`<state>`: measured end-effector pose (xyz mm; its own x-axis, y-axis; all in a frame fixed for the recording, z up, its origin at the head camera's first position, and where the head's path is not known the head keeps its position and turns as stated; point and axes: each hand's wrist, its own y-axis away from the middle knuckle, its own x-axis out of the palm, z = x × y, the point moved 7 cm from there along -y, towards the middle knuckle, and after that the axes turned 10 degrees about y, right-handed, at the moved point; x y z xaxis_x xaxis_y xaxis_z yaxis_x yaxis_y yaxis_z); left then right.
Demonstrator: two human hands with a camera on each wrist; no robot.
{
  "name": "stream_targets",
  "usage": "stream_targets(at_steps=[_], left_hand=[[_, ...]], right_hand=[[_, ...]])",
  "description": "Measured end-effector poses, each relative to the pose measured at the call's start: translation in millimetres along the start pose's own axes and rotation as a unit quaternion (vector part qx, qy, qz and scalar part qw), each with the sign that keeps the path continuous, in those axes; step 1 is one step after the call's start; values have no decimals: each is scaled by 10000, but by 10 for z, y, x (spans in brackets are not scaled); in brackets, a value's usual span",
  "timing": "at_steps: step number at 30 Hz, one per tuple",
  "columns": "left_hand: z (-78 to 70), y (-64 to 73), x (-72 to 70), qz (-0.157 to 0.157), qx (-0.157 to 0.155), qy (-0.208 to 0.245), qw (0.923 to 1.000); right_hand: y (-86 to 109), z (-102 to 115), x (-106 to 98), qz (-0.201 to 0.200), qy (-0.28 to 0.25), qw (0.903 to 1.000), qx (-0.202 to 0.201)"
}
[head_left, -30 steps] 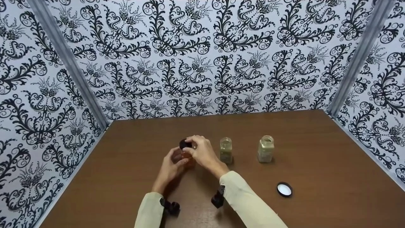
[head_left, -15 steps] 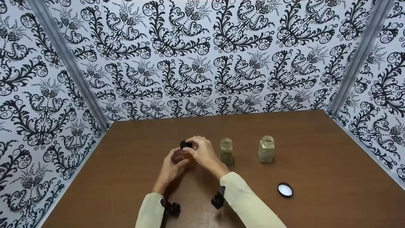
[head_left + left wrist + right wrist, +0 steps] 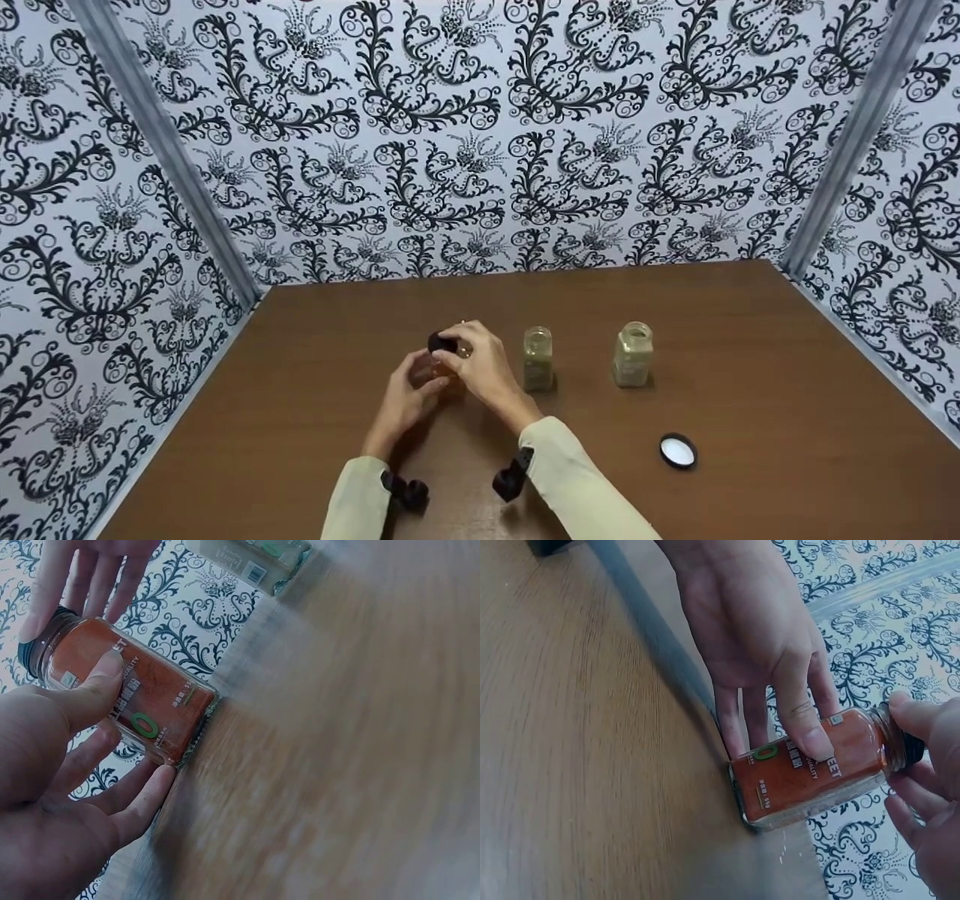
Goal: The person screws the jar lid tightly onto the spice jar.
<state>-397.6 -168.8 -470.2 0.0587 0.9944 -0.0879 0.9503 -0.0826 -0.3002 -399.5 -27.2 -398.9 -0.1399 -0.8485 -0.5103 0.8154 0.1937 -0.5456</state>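
Observation:
A square glass jar of orange-red powder point(image 3: 135, 690) stands on the table, its printed label showing in both wrist views. My left hand point(image 3: 405, 401) grips the jar's body, with the thumb across the label and the fingers behind. On top, my right hand point(image 3: 484, 364) pinches the black lid point(image 3: 441, 343) between thumb and fingers. The lid sits at the jar's mouth point(image 3: 889, 736). To the right of the hands stands an uncapped jar of greenish powder point(image 3: 538, 364). Farther right is another uncapped jar with pale green contents point(image 3: 633, 358).
A black lid with a white inside point(image 3: 679, 451) lies upturned on the brown table point(image 3: 765, 360), front right. Patterned walls point(image 3: 465, 150) rise behind the table and at both sides. Each sleeve carries a small black wrist camera point(image 3: 511, 480).
My right wrist has turned slightly, and its camera has swung a little to the left and down. The left hand keeps its hold on the jar; the other jars have stayed put.

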Motion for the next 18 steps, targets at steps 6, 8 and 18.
stream_targets(at_steps=[6, 8, 18], left_hand=[[-3, 1, 1, 26, -8, 15, 10000], [2, 2, -1, 12, -44, 33, 10000], [1, 10, -7, -70, -35, -13, 10000]], right_hand=[[3, -27, 33, -69, -251, 9995, 154], [6, -28, 32, -127, -280, 9994, 177], [18, -52, 59, -388, -203, 9982, 404]])
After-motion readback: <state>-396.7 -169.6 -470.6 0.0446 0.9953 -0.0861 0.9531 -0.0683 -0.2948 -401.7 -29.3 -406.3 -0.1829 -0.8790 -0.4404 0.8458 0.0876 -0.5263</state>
